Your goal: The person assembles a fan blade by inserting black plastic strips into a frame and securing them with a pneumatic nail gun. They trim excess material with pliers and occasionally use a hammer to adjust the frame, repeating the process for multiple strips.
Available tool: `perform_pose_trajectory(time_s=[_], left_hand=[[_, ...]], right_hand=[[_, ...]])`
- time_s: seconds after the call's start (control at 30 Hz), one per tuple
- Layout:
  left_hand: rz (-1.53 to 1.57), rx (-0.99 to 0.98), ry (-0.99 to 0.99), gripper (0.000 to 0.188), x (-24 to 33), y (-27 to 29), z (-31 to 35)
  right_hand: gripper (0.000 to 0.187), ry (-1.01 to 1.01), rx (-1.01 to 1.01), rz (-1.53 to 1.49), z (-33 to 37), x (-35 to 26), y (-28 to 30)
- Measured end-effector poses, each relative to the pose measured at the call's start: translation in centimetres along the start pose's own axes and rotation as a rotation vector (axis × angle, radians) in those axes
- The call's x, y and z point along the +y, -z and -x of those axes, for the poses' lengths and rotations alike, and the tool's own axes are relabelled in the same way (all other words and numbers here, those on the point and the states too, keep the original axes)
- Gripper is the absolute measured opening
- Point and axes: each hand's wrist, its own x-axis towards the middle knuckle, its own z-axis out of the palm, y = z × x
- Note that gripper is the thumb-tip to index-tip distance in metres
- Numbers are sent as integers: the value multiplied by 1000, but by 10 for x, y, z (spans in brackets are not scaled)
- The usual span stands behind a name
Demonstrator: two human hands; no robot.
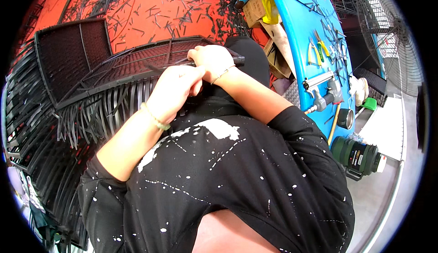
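Observation:
A black woven wicker panel on a dark frame reaches across to my lap, with long loose black plastic strips fringing its near side. At its right end, my right hand curls its fingers over the frame, whose bar end pokes out past the wrist. Closed with thumb and fingers together, my left hand touches the right one from the left. What lies inside its fingers is hidden. Each wrist wears a thin bracelet.
Strip scraps litter the red floor. A blue table at right bears pliers, a pneumatic tool and a tape roll. Beyond stands a wire-caged fan; a large green flask sits near the table's corner. Cardboard boxes stand beside the table.

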Motion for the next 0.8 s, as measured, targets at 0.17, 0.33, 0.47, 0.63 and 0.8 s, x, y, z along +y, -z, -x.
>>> perform_pose_trajectory(time_s=[0.17, 0.33, 0.47, 0.63, 0.8], left_hand=[[13, 9, 0, 38, 18, 3, 1], [141, 46, -84, 37, 19, 30, -23], [-22, 28, -101, 38, 37, 42, -23], [-265, 84, -170, 38, 31, 55, -38], [-438, 206, -326, 36, 10, 65, -45]], right_hand=[[25, 0, 16, -20, 0, 0, -1], [45, 79, 79, -215, 9, 0, 12], [29, 412, 620, -387, 14, 6, 15], [21, 545, 695, -154, 12, -7, 32], [18, 521, 693, -108, -15, 3, 27]])
